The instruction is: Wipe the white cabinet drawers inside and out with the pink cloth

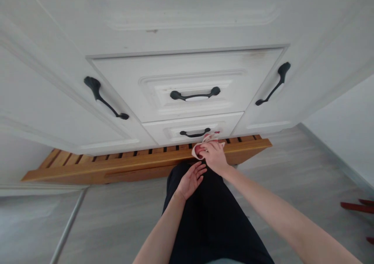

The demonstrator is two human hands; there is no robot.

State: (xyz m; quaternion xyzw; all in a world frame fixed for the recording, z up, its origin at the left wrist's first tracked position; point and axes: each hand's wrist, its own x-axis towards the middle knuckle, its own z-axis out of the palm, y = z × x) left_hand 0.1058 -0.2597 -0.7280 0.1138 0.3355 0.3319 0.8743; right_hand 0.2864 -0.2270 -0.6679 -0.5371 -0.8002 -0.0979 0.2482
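Note:
A crumpled pink and white cloth (197, 151) is gripped in my right hand (214, 156), over the front edge of a slatted wooden bench (140, 160). Just above the cloth is the lower drawer (236, 120) of a white cabinet, with its dark handle (195, 133). My left hand (191, 179) hovers near my knees, palm turned up and fingers loosely apart, holding nothing. It is close to the right hand without visibly gripping the cloth.
The white cabinet (187, 38) fills the upper view, with an upper drawer handle (195, 95) and door handles at left (105, 100) and right (274, 84). Grey wood-look floor (117, 217) lies below. Reddish legs (356, 207) stand at far right, beside a white wall (347, 119).

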